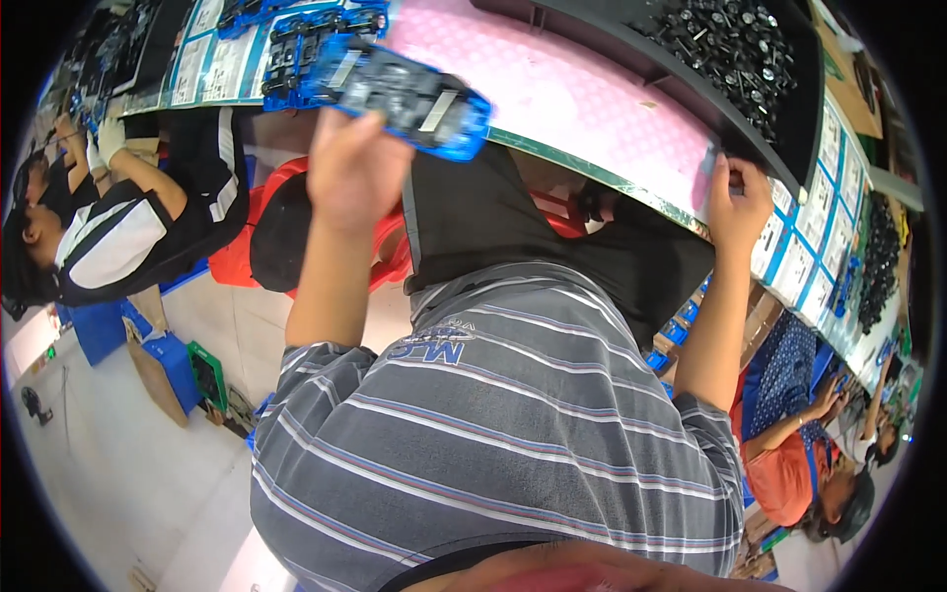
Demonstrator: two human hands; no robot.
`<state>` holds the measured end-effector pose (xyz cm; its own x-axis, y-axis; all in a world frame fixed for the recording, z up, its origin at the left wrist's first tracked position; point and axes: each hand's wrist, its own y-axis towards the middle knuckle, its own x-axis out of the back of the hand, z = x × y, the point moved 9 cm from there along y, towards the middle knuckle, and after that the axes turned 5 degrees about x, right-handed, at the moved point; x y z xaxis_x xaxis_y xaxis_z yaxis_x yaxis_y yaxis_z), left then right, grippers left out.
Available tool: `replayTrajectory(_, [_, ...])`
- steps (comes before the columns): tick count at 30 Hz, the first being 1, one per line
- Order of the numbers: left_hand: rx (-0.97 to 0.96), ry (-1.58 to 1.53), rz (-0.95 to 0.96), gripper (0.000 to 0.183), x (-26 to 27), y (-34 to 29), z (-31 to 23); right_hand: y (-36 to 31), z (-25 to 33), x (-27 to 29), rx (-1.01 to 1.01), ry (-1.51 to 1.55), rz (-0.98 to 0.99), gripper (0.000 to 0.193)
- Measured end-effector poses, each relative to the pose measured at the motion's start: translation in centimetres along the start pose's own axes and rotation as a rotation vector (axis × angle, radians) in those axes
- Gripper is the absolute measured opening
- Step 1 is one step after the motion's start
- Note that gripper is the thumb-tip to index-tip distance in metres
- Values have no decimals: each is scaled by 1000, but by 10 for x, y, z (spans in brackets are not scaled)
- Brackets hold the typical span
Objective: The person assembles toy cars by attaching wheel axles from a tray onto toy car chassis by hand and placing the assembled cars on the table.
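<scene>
My left hand is closed around one end of a blue toy car, raised above the bench's near edge. Its dark underside faces up, with two pale strips across it; the car is slightly blurred. Several similar blue toy cars lie in a group just beyond it at the left. At the right, my right hand rests by the bench edge, next to the corner of a black tray. Its fingers are pinched together, and whatever is between them is hidden. Inside the tray is a heap of small black parts.
Pink padded sheeting covers the bench in front of me. Printed sheets under blue strips lie on both sides. One co-worker in black and white sits at the left, another in orange at the right. A red stool stands at the left.
</scene>
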<state>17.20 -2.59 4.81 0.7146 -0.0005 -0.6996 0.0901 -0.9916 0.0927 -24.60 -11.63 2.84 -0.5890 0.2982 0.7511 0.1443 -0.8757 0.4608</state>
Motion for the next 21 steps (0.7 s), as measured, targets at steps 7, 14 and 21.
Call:
replayTrajectory(7, [-110,516,-515,33,127,-1,-148,1,3,2,-6,-23,-10,14])
replayTrajectory(14, [64,720,-755,30,261,26,-206,0,2,0,-20,-14,-4,14])
replayTrajectory(21, [198,957,-806,42,279,59,-162,-1,6,0,-8,3,-6,13])
